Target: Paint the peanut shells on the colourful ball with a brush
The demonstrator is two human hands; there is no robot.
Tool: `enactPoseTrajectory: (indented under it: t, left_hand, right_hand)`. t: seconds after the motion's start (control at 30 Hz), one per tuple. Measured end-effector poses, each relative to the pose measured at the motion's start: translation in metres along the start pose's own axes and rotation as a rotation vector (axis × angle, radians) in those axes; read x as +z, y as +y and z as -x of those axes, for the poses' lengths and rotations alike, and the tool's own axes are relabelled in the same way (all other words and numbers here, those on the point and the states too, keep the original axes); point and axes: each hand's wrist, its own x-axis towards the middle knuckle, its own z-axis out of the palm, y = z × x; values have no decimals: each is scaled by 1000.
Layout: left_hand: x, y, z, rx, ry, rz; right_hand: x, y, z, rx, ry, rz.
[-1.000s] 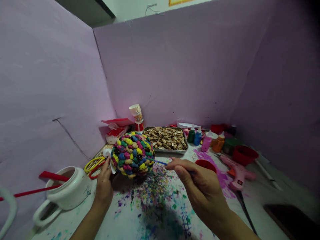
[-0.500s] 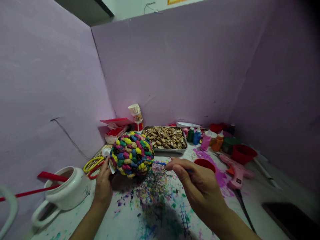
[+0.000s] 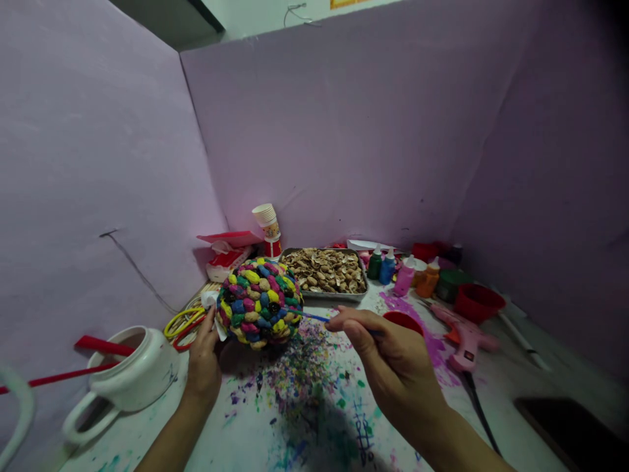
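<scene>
A rounded object covered in painted peanut shells [image 3: 260,303], in yellow, blue, green, magenta and tan with a few black ones, sits at the centre left. My left hand [image 3: 204,351] steadies its left side, fingers closed on it with a piece of white tissue [image 3: 210,300] between. In a pinch, my right hand [image 3: 386,351] holds a thin blue paintbrush [image 3: 314,317]. The brush tip reaches the right part of the shells, beside a black one. The left fingertips are partly hidden behind the ball.
A metal tray [image 3: 339,297] of peanut shells stands behind. To the right are paint bottles [image 3: 403,278], red cups [image 3: 476,303] and a pink glue gun [image 3: 466,347] with its cord. A white pot [image 3: 132,373], scissors [image 3: 184,324] and stacked paper cups [image 3: 266,219] are at left.
My right hand has moved slightly right and up, and the brush tip now lies a little higher on the shells. The left hand and the ball have hardly moved.
</scene>
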Motion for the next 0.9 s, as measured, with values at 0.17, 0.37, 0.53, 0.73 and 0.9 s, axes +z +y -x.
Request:
enactPoseTrajectory:
  t: [0.17, 0.37, 0.53, 0.73, 0.9]
  left_hand:
    - [1, -1, 0, -4, -14, 24]
    - [1, -2, -1, 31, 7, -14]
    - [2, -10, -3, 3, 2, 31]
    - [5, -18, -2, -11, 8, 83]
    - [2, -8, 0, 16, 4, 31]
  right_hand:
    - [-1, 2, 0, -7, -25, 39]
    - [-1, -1, 0, -25, -33, 30]
    - [2, -2, 1, -46, -36, 38]
    - [3, 0, 4, -126, -42, 8]
    - [4, 0, 6, -182, -66, -30]
